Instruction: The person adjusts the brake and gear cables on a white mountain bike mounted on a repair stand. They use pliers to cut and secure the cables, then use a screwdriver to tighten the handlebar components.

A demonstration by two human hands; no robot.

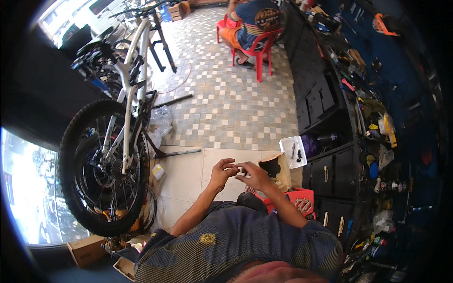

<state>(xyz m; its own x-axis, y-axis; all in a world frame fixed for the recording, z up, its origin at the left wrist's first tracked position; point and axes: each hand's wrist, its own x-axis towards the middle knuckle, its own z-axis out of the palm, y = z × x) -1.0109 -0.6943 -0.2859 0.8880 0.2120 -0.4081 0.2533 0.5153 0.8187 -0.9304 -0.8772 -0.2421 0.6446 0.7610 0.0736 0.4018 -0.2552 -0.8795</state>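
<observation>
My left hand point(222, 173) and my right hand point(256, 176) meet in front of my body, above the pale floor tiles. The left fingers are bent, with their tips close to the right fingertips. My right fingers and thumb curve toward the left hand. Anything pinched between them is too small or hidden to make out. Just beyond the right hand lies an opened brown cardboard box point(283, 175) with a dark inside. A white tray point(286, 144) holding a few small dark parts is behind it.
On the left stands a white-framed mountain bike point(127, 89) without a front wheel. A red container point(304, 194) is beside my right arm. Black cabinets point(325, 174) and a tool-covered bench point(377, 141) line the right. Farther off, a person point(257, 21) sits on a red chair point(259, 54).
</observation>
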